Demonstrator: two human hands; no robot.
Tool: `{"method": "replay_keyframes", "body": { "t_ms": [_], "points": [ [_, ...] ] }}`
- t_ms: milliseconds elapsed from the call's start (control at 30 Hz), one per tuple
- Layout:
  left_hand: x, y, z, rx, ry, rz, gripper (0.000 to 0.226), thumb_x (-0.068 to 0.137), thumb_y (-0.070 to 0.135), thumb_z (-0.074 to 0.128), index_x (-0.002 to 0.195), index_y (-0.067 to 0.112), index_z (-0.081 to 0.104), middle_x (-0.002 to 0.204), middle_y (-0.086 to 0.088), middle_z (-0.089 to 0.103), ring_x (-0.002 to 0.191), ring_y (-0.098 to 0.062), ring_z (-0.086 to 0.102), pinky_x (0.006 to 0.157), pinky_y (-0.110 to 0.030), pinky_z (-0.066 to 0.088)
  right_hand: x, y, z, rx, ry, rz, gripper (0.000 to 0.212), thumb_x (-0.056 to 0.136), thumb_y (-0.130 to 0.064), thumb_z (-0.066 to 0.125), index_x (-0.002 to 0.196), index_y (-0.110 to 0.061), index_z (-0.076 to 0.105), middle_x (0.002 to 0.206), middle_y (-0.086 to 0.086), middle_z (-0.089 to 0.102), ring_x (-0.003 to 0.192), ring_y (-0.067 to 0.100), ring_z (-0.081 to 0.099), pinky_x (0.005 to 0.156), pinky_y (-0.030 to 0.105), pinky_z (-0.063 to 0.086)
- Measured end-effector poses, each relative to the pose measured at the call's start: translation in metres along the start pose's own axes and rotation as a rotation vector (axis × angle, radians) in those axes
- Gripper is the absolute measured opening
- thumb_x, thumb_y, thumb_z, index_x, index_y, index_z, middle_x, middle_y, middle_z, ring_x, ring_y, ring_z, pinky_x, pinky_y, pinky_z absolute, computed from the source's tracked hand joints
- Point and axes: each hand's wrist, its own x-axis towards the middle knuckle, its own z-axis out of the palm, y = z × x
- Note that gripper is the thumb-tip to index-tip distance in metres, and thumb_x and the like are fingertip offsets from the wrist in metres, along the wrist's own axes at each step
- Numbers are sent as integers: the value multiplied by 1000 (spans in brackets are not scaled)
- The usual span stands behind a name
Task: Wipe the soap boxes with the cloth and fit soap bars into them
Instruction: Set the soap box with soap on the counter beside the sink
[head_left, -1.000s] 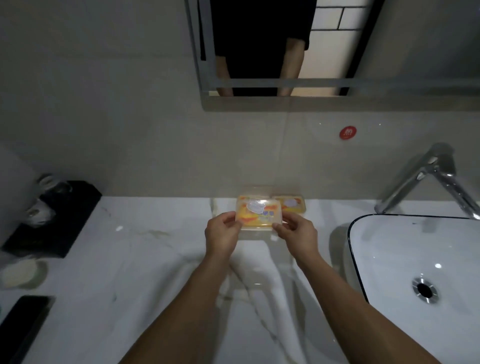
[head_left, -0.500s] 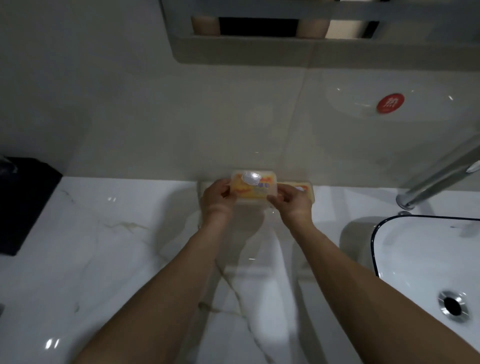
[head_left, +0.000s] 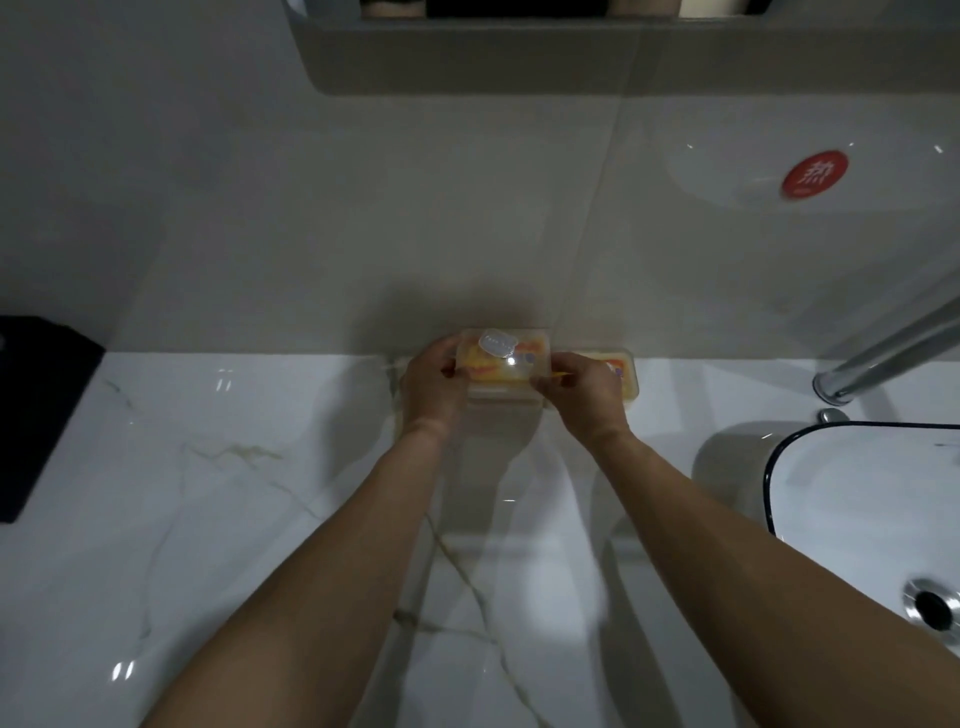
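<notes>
The soap box (head_left: 501, 364), a clear, glossy plastic rectangle with a yellow-orange wrapped bar showing through its lid, is held at the back of the counter against the wall, the left hand (head_left: 434, 387) gripping its left end and the right hand (head_left: 582, 389) pinching its right end. A second box (head_left: 621, 371), likewise yellow inside, sits just beside it to the right, partly hidden by the right hand. This looks like the fitting or setting-down step (no cloth is in view), so the next move probably calls for lowering the box level beside its neighbour. The marble counter (head_left: 234, 519) is slick and veined; the white basin (head_left: 852, 499) has a rounded dark-rimmed edge.
</notes>
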Motion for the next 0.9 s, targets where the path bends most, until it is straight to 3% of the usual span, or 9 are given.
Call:
{"method": "replay_keyframes", "body": {
  "t_ms": [100, 167, 300, 467, 533, 633, 700, 900],
  "points": [
    [0, 0, 2, -47, -7, -23, 44, 79, -7, 55, 110, 18, 73, 96, 0, 74, 84, -12, 69, 73, -18, 53, -1, -1, -3, -50, -12, -13, 21, 81, -15, 78, 102, -12, 75, 78, 5, 70, 73, 21, 62, 64, 17, 42],
    [0, -2, 1, -24, -9, -17, 44, 80, -6, 54, 114, 15, 71, 102, -6, 73, 90, -17, 68, 79, -24, 54, -3, -1, -3, -97, -24, -22, 28, 79, -12, 79, 106, -12, 74, 78, 3, 69, 75, 20, 62, 66, 20, 44],
    [1, -2, -1, 17, 30, 8, 41, 81, -4, 58, 114, 16, 72, 90, 3, 67, 78, -8, 61, 59, 1, 39, -5, -3, -1, -122, -15, -34, 32, 80, -8, 76, 112, -11, 73, 84, 3, 71, 82, 22, 65, 74, 27, 47],
    [2, -5, -3, 53, 5, 19, 41, 83, -3, 60, 118, 16, 70, 93, 3, 67, 82, -9, 61, 61, 4, 37, -6, -5, 1, -143, 1, -37, 25, 81, -7, 76, 105, -7, 74, 87, 11, 74, 83, 28, 66, 78, 36, 52],
    [3, -5, -3, 72, -22, 20, 43, 83, -3, 59, 119, 16, 70, 97, 1, 70, 85, -12, 64, 68, -3, 43, -7, -6, 1, -142, 0, -28, 23, 81, -7, 75, 104, -7, 74, 87, 11, 74, 83, 27, 66, 76, 33, 50],
    [5, -6, -4, 89, -64, -8, 46, 82, -4, 59, 123, 15, 67, 107, -8, 73, 94, -21, 69, 84, -26, 53, -7, -9, 1, -155, 4, -18, 25, 82, -7, 74, 107, -7, 74, 91, 10, 74, 86, 27, 66, 74, 29, 46],
    [7, -6, -5, 102, -91, -31, 48, 80, -2, 61, 124, 16, 66, 108, -10, 73, 96, -23, 69, 88, -34, 55, -7, -11, 0, -168, -6, 2, 27, 83, -7, 73, 109, -7, 73, 96, 10, 74, 89, 26, 66, 75, 27, 45],
    [8, 8, -10, 216, -161, -48, 44, 81, 12, 71, 124, 16, 61, 119, -8, 68, 108, -27, 63, 94, -38, 51, -9, -21, -9, -216, -14, 62, 40, 82, -7, 73, 121, -7, 67, 113, 11, 72, 104, 29, 66, 92, 35, 50]
  ]
}}
